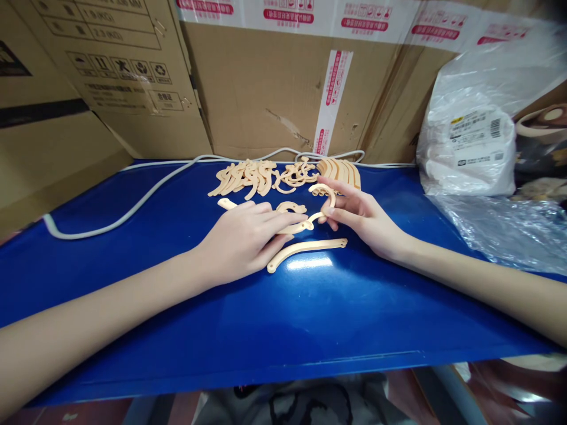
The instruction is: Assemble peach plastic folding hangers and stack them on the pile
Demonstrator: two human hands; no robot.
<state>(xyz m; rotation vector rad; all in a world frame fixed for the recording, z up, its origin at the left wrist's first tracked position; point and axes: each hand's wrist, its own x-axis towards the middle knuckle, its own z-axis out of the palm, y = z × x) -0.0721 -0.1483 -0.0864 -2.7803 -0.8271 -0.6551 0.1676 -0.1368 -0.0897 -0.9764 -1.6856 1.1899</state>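
Observation:
My left hand (250, 239) is closed around a long curved wooden piece (227, 203), which sticks out past the knuckles on the far side and at the fingertips. My right hand (354, 215) pinches a hook-shaped wooden piece (330, 195) between thumb and fingers. The lower end of this hook meets the end of the left hand's piece; whether they are joined, I cannot tell. Just beyond the left fingers lies a small wooden arc (291, 207). Nearer to me, a long curved wooden strip (305, 248) with holes at its ends rests on the blue table (283, 330).
Behind the hands lie a heap of curved wooden pieces (248, 177), a pile of wooden hooks (299, 173) and a row of wooden arcs (341, 171). A white cable (146, 203) runs along the back. Cardboard boxes (266, 88) wall the rear; plastic-wrapped goods (469, 147) stand right.

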